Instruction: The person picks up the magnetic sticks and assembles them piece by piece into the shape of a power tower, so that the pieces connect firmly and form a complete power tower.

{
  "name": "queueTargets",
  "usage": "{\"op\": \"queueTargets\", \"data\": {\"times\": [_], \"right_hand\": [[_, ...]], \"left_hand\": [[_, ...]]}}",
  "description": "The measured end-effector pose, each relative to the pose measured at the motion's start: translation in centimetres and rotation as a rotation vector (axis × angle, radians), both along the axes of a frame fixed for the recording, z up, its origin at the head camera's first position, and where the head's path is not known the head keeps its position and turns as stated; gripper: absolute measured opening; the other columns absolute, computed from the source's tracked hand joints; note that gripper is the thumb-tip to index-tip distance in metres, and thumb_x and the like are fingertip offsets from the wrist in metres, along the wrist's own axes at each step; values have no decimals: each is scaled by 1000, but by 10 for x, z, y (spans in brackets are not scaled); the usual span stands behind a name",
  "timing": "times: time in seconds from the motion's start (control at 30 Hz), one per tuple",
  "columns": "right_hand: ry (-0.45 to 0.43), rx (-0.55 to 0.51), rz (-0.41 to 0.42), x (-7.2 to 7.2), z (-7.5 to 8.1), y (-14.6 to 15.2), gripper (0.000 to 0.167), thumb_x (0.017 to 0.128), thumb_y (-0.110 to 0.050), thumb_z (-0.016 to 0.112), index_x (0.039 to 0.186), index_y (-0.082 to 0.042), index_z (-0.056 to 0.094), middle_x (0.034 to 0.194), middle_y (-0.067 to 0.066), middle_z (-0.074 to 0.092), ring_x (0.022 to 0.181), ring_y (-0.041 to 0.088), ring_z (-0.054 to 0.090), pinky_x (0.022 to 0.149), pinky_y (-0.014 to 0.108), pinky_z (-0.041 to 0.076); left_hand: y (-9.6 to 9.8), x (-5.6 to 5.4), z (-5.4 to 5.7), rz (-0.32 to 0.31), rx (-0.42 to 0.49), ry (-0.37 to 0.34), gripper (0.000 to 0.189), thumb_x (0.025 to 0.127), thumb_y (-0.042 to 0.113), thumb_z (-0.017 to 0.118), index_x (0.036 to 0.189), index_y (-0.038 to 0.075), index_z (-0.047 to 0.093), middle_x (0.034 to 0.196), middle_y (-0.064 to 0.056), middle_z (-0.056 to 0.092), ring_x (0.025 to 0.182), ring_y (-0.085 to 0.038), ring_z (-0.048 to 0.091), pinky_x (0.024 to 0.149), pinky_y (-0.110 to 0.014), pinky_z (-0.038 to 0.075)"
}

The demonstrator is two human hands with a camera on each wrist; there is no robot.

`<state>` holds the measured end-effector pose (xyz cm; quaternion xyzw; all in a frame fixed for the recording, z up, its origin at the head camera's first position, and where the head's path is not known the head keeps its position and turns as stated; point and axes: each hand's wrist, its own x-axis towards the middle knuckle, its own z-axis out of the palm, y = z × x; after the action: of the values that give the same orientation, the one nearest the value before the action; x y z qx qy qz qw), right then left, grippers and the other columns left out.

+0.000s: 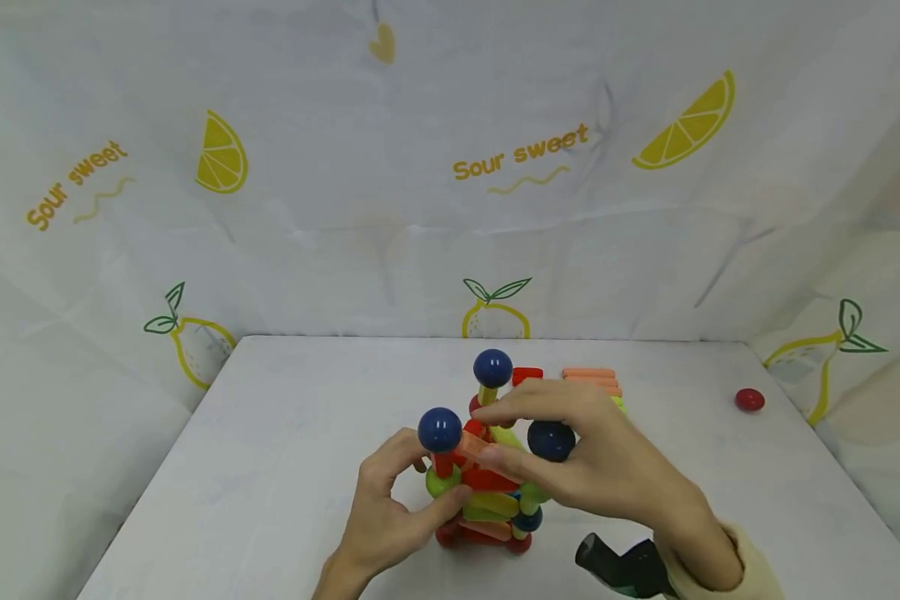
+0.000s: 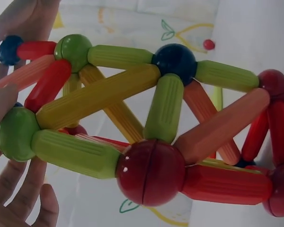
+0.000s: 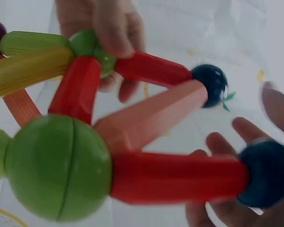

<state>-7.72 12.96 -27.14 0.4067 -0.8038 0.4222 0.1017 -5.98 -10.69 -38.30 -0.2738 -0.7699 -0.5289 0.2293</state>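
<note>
A tower of coloured magnetic sticks and balls (image 2: 149, 170) stands upright on the white table. At its left side my left hand (image 1: 393, 508) grips it by a green ball (image 3: 85, 41), its thumb beside a red stick (image 3: 154, 69). My right hand (image 1: 585, 442) is at the top, fingers and thumb spread loosely around a dark blue ball (image 3: 265, 172) on a red stick (image 3: 180, 177). An orange stick (image 3: 154, 113) slants up to another dark blue ball (image 1: 439, 430). A third dark blue ball (image 1: 492, 368) tops the far side.
Behind the tower lie several orange sticks (image 1: 588, 374) and a red stick (image 1: 527, 375) on the table (image 1: 270, 467). A lone red ball (image 1: 750, 400) is near the right edge. A lemon-print curtain (image 1: 360, 150) hangs behind. A black strap piece (image 1: 630, 567) shows by the right wrist.
</note>
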Motion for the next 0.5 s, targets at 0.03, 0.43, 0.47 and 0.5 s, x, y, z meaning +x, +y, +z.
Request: {"op": "queueTargets", "data": {"times": [0.03,0.43,0.47,0.5], "right_hand": [[16,-34,-21,-2,-1,3,28,89,-13,79,116,-18,76,104,-6,78,91,6,69,78,24,58],[-43,85,-559,-68,-75,58,21,93,-8,72,112,-2,77,101,15,78,91,27,71,81,37,60],[-73,154,-577,-73,-87,63,22,93,-8,72,112,0,76,103,18,77,94,32,71,81,44,60],[-104,221,-591,-77,-98,68,23,92,-7,72,113,2,76,107,20,76,97,37,70,82,50,59]], "left_hand": [[-1,0,0,-5,-9,-15,46,80,10,86,122,21,70,98,2,73,90,-8,62,74,-27,54],[-19,-3,6,167,82,-116,50,87,-3,76,134,10,63,125,-6,70,111,-7,65,90,-21,58],[-18,-1,6,193,98,-148,53,89,-1,74,139,12,60,132,-5,68,116,-7,63,95,-22,57],[-17,1,6,198,108,-177,58,89,1,72,144,13,56,139,-5,63,122,-7,60,100,-25,55]]}}
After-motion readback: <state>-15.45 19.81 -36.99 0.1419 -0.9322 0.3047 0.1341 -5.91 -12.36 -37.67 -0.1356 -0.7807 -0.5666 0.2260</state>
